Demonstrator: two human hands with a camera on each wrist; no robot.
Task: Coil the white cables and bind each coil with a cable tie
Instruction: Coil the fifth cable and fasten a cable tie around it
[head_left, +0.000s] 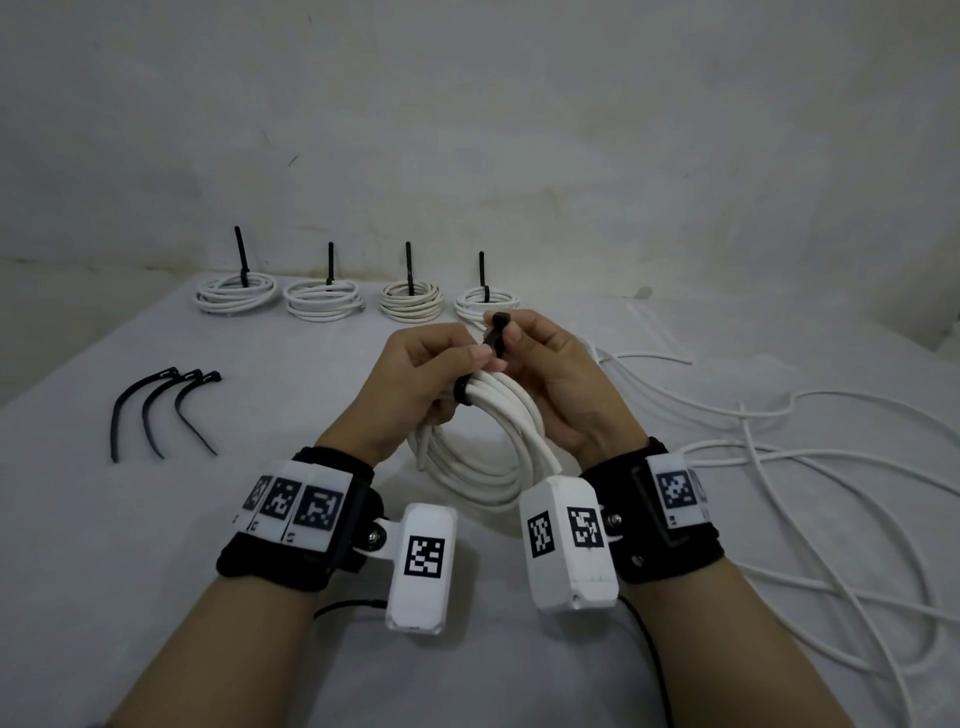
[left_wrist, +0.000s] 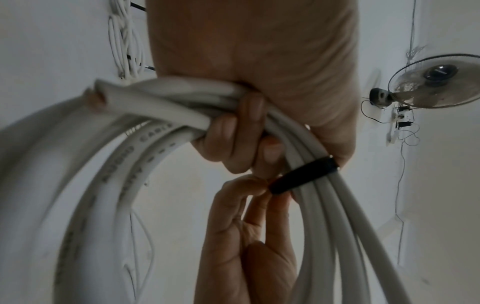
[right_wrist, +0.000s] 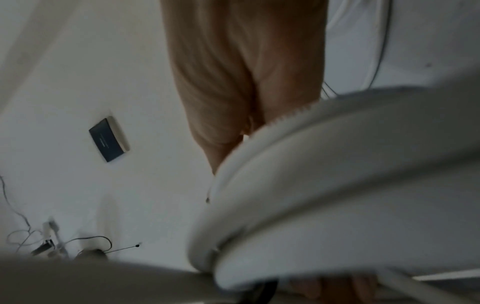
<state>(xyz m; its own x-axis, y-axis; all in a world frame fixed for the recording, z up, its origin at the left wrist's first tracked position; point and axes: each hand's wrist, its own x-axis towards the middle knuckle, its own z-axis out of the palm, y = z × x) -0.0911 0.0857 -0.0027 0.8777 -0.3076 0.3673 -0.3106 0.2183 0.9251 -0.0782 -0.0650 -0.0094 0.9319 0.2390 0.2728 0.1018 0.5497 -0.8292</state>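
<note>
Evidently the left hand (head_left: 421, 374) clamps the white coil (head_left: 483, 447) above the table (head_left: 156, 519) so its loops stay bunched while the right hand (head_left: 550, 374), raised beside it, pinches the black cable tie (head_left: 496, 338) wrapped around them; 4 bound coils (head_left: 236, 293) sit behind.

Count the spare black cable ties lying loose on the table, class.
3, side by side at the table's left: left tie, middle tie, right tie. Others, not loose, bind coils.
</note>
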